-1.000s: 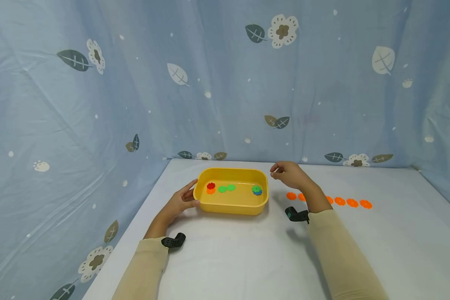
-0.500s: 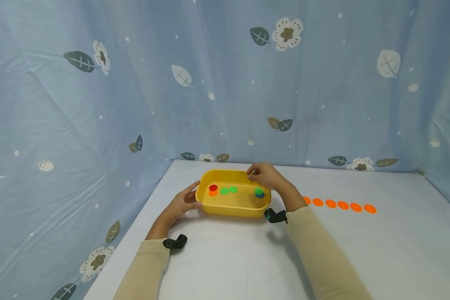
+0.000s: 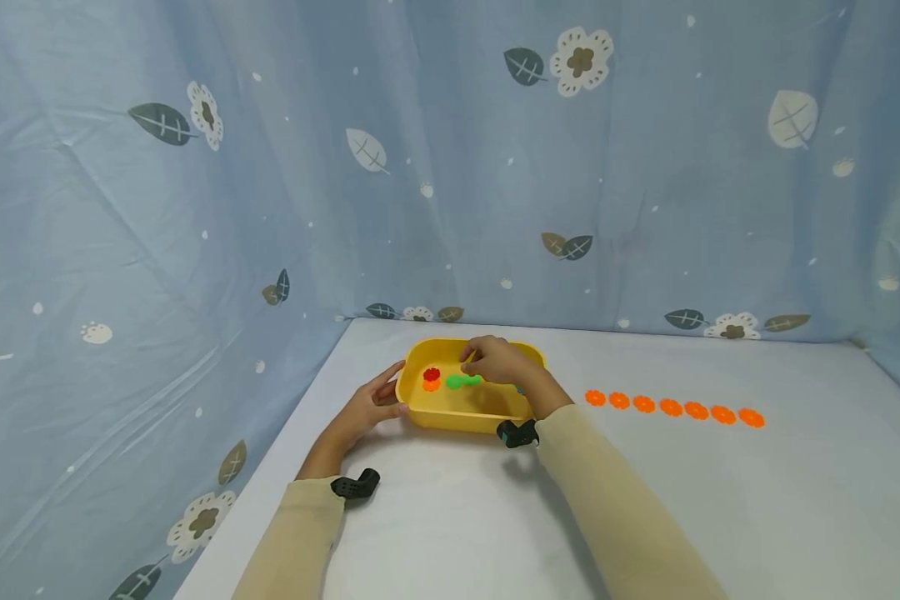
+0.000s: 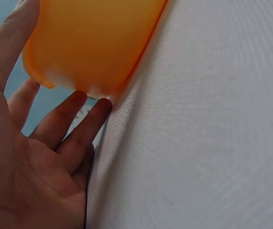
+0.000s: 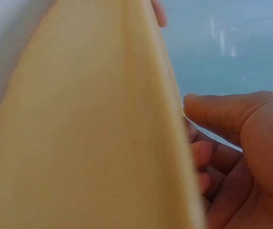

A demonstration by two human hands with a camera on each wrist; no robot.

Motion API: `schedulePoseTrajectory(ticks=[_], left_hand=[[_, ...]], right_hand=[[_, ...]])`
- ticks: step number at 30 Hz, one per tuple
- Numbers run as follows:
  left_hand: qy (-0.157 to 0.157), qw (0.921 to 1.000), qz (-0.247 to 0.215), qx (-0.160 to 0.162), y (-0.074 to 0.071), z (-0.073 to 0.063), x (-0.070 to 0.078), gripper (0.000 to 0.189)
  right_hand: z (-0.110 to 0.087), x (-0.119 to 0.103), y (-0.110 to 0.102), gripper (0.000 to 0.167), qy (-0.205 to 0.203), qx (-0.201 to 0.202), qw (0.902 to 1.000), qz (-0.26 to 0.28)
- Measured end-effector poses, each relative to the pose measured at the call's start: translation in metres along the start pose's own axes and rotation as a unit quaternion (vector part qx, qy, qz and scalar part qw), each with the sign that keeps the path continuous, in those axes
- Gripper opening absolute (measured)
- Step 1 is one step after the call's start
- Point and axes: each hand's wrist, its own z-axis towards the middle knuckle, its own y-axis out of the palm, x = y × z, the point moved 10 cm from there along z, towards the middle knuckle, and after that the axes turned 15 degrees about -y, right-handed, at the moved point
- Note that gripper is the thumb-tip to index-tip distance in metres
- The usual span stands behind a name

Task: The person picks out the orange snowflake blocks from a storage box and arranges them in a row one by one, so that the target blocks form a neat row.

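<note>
A yellow plastic bin (image 3: pixel 457 421) stands on the white table. My left hand (image 3: pixel 362 412) holds its left end, thumb at the front and fingers round the corner; in the left wrist view the fingers (image 4: pixel 74 124) touch the bin wall (image 4: pixel 93 43). My right hand (image 3: pixel 497 362) is over the bin, its loosely bent fingers close above two green flower-shaped discs (image 3: pixel 455 382). In the right wrist view the bin wall hides the fingertips, so contact cannot be told. A red flower disc (image 3: pixel 431 374) and an orange one (image 3: pixel 431 386) lie at the bin's left.
Several orange flower discs (image 3: pixel 671 407) form a row on the table (image 3: pixel 450 517) to the right of the bin. A bit of a blue disc (image 3: pixel 520 390) shows beside my right wrist. A patterned blue curtain (image 3: pixel 450 167) hangs behind and at the left.
My right hand has moved left from beside the bin to over the green discs inside it, uncovering the row of orange discs. The left hand stays on the bin's end.
</note>
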Motion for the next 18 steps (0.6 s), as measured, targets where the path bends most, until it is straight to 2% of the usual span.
schedulePoseTrajectory(ticks=[10, 18], left_hand=[[-0.015, 0.9999, -0.005, -0.003, 0.001, -0.002, 0.0, 0.082], [-0.014, 0.9998, -0.006, -0.014, 0.002, 0.0, -0.001, 0.083]], right_hand=[[0.02, -0.002, 0.029, 0.023, 0.0, -0.044, 0.9972, -0.061], [0.033, -0.002, 0.05, 0.028, -0.009, -0.088, 0.988, -0.126]])
